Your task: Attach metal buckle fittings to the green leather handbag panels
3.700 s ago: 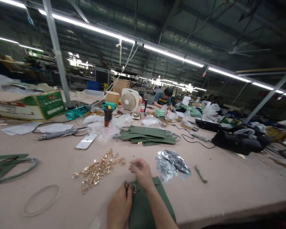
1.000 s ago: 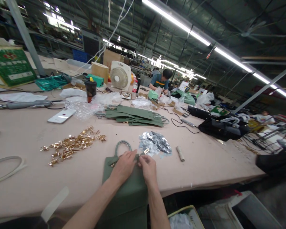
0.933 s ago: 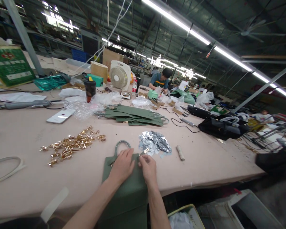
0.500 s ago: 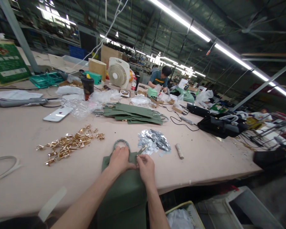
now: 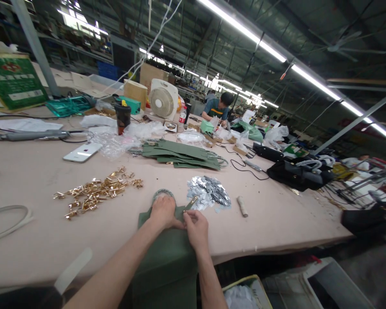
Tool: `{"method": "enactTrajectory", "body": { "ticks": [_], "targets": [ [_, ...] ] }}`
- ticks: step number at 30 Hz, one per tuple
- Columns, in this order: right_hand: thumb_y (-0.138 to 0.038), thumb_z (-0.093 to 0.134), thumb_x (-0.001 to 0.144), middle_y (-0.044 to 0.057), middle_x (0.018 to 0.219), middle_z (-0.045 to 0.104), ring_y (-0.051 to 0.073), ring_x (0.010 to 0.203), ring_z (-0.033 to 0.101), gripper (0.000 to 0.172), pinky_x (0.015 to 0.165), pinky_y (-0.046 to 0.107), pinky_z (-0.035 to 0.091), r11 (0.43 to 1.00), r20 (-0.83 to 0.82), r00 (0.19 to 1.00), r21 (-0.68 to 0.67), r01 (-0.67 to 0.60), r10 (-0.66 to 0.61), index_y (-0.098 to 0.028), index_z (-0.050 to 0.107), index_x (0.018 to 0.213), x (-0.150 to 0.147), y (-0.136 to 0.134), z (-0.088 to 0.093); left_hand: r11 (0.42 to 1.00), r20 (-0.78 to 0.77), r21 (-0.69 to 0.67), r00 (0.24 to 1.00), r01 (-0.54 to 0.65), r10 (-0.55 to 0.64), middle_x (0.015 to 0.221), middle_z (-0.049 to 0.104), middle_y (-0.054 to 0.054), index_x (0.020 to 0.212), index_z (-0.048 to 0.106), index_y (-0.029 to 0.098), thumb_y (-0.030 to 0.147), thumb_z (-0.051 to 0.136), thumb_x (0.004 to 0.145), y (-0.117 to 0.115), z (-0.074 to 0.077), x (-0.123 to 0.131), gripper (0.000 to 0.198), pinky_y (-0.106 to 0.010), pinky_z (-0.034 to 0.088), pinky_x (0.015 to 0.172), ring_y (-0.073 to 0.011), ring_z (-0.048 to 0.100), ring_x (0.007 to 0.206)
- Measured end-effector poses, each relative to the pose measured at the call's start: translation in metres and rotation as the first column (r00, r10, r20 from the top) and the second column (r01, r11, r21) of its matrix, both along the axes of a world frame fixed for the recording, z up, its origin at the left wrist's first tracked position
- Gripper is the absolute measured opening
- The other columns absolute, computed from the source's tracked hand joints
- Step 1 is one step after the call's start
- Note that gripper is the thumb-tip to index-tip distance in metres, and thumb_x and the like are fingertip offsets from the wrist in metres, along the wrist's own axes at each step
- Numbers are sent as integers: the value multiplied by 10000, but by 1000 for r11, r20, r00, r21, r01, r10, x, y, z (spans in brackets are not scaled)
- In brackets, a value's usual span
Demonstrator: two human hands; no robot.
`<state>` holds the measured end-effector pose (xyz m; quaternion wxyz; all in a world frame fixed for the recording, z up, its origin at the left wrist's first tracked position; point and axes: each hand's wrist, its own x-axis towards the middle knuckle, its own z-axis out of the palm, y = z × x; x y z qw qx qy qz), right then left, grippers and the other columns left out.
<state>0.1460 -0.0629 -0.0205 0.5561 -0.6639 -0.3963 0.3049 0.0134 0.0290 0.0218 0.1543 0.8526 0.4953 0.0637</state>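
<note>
A dark green bag panel hangs over the table's front edge toward me, with a rounded handle at its top. My left hand is closed over the panel just below that handle, its thumb reaching right; its fingertips are mostly hidden. Right beside it, my right hand pinches at the panel's upper right edge, where a small gold gleam shows at the fingertips. From there a narrow green strap with a gold metal piece on it points up and right. The strap's tip lies close to a heap of thin silver plates.
Loose gold fittings lie to the left, near a white phone. Behind are stacked green panels, a dark cup and a fan. A small roll lies right; black bags stand beyond. A co-worker sits across.
My view has shifted slightly, so the table's contents sit a little further right. Both hands stay at the panel's top; the right fingertips have barely moved against the strap.
</note>
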Motion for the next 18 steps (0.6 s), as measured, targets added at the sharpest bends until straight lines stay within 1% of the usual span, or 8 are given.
{"method": "enactTrajectory", "body": {
  "ticks": [6,14,18],
  "targets": [
    [-387,660,886,73,824,768,223,753,728,220,677,298,570,1000,177,984,12,3,-5,-180,732,908,-8,-5,3,999,55,3,998,36,-36,1230,666,-241,1149,642,111,701,848,489,-1,-5,-8,909,-510,454,1056,-436,586,1224],
    [-370,624,912,70,836,758,221,767,732,207,695,297,571,999,255,966,18,33,-37,-181,709,920,-15,-11,9,998,81,-15,995,60,-58,1200,659,-230,1093,646,116,707,802,523,-2,-6,-11,836,-529,472,1017,-441,572,1206],
    [-345,602,929,71,837,751,220,756,724,186,699,305,566,999,301,953,6,35,-35,-185,697,927,-19,-12,9,997,87,-25,994,70,-67,1175,665,-210,1077,650,126,662,820,518,-1,-4,-12,793,-516,467,1022,-429,579,1187]
  ]
}}
